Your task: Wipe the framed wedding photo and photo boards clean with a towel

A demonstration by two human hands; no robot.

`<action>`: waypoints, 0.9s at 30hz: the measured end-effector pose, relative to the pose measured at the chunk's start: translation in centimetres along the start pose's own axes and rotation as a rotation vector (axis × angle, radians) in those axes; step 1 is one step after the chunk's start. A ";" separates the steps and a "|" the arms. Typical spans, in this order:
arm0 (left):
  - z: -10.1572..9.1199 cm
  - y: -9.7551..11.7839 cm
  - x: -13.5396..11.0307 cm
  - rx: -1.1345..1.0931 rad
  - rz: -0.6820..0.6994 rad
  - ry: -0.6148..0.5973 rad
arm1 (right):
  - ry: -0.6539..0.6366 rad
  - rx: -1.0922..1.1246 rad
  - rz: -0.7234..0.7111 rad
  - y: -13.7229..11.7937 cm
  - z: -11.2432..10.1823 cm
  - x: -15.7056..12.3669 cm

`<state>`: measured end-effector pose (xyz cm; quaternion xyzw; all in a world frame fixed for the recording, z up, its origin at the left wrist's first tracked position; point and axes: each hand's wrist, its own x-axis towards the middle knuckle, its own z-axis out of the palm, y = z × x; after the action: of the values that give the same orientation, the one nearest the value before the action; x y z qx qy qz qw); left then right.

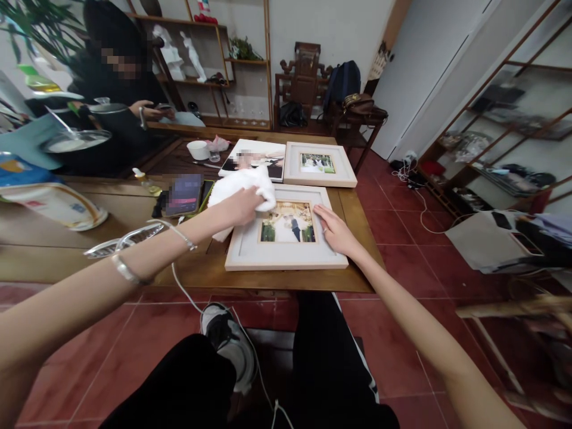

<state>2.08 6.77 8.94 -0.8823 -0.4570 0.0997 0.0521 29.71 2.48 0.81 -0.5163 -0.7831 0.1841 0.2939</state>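
Observation:
A framed wedding photo [286,260] lies flat near the table's front edge, its pale wooden frame around a white mat and a small picture. My left hand [243,205] grips a white cloth [243,183] over the frame's upper left part, hiding that corner. On the frame's right side rests my right hand [335,231], its fingers stretched out along the mat and edge. Behind it lie a second framed photo [348,170] and a white-edged photo panel [277,156], side by side.
Left of the cloth are a phone [183,195], glasses [123,241], a small dropper bottle [146,182] and a white-and-blue plastic pack [49,199]. A white cup [198,150] stands farther back. Across the table sits a person [116,77] holding a phone. A cable [181,287] hangs over the front edge.

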 end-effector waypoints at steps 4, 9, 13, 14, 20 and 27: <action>-2.5 4.8 -5.3 0.040 0.061 -0.220 | 0.011 -0.015 0.003 0.0 0.1 0.0; -4.4 8.4 -10.0 -0.030 0.303 -0.215 | 0.024 0.007 -0.007 0.1 0.3 0.1; -2.4 6.8 -7.0 -0.019 0.124 -0.167 | 0.033 0.023 -0.020 0.3 0.3 0.1; -1.5 5.9 -5.6 -0.004 0.085 -0.109 | 0.033 0.023 -0.019 0.3 0.3 0.1; 2.0 1.1 0.8 0.147 -0.035 0.155 | 0.025 0.016 -0.003 0.3 0.2 0.0; -0.6 4.1 -2.0 0.169 0.050 -0.006 | 0.033 0.002 -0.001 0.0 0.2 0.0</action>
<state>4.37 2.81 9.08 -0.8856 -0.4249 0.1418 0.1225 29.53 2.51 0.64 -0.5185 -0.7783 0.1763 0.3072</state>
